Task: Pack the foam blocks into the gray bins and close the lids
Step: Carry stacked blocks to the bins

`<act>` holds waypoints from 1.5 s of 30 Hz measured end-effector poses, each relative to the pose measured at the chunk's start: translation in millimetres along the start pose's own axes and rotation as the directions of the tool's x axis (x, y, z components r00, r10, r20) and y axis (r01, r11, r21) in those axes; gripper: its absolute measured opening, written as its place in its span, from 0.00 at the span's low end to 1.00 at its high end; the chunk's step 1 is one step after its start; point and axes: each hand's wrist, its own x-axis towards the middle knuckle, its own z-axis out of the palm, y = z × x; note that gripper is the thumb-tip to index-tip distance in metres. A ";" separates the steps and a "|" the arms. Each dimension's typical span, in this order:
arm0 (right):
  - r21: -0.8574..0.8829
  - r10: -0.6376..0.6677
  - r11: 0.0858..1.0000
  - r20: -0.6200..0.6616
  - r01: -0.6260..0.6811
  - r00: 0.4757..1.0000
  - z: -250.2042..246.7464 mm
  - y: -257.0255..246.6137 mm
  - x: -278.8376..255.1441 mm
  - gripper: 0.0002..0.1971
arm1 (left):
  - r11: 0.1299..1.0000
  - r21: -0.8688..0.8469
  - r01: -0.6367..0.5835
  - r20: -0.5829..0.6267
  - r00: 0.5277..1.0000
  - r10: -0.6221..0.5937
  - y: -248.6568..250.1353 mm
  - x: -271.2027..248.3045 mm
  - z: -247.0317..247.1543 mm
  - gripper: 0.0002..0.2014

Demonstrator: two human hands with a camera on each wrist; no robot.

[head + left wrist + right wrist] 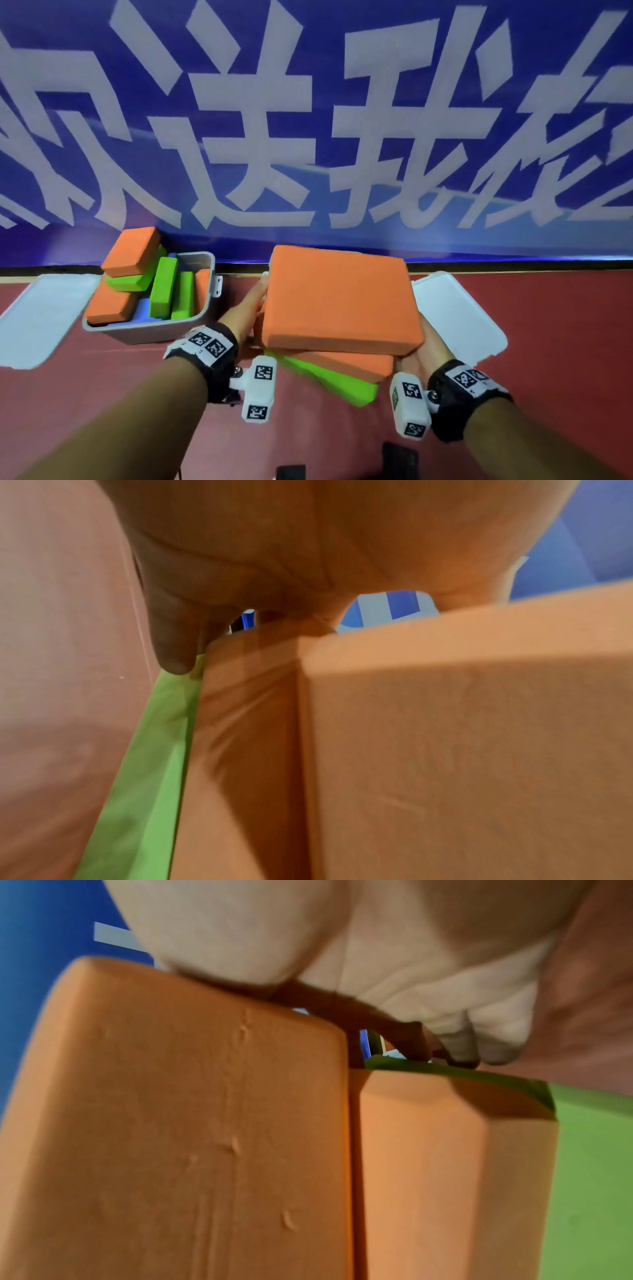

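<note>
A stack of three foam blocks hangs between my hands in the head view: a large orange block (339, 294) on top, a second orange block (352, 365) under it, and a green block (329, 380) at the bottom. My left hand (246, 308) grips the stack's left side and my right hand (416, 346) grips its right near corner. In the left wrist view a fingertip (171, 656) curls down onto the green block (147, 777). The right wrist view shows fingers (459, 1045) hooked over the green block's edge (596, 1177). Whatever lies under the stack is hidden.
A gray bin (144, 334) at the left holds several orange, green and blue blocks piled above its rim. One white lid (41, 315) lies left of it, another white lid (455, 315) lies right of the stack. A blue banner wall (308, 137) stands close behind the red surface.
</note>
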 end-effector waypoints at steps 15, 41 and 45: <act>-0.271 0.180 0.935 -0.198 -0.230 0.964 73.4 -172.2 278.0 0.40 | 0.992 -0.040 0.124 -0.206 0.970 -0.129 207.5 229.8 -21.4 0.61; -0.399 -0.092 0.914 -0.385 -0.076 0.918 108.2 -139.2 174.4 0.36 | 0.854 0.415 -0.313 0.263 0.940 0.217 237.8 143.3 35.8 0.39; -0.417 -0.174 0.909 -0.403 -0.011 0.898 104.9 -121.7 115.2 0.32 | 0.783 0.474 -0.403 0.379 0.896 0.232 219.5 98.2 55.3 0.38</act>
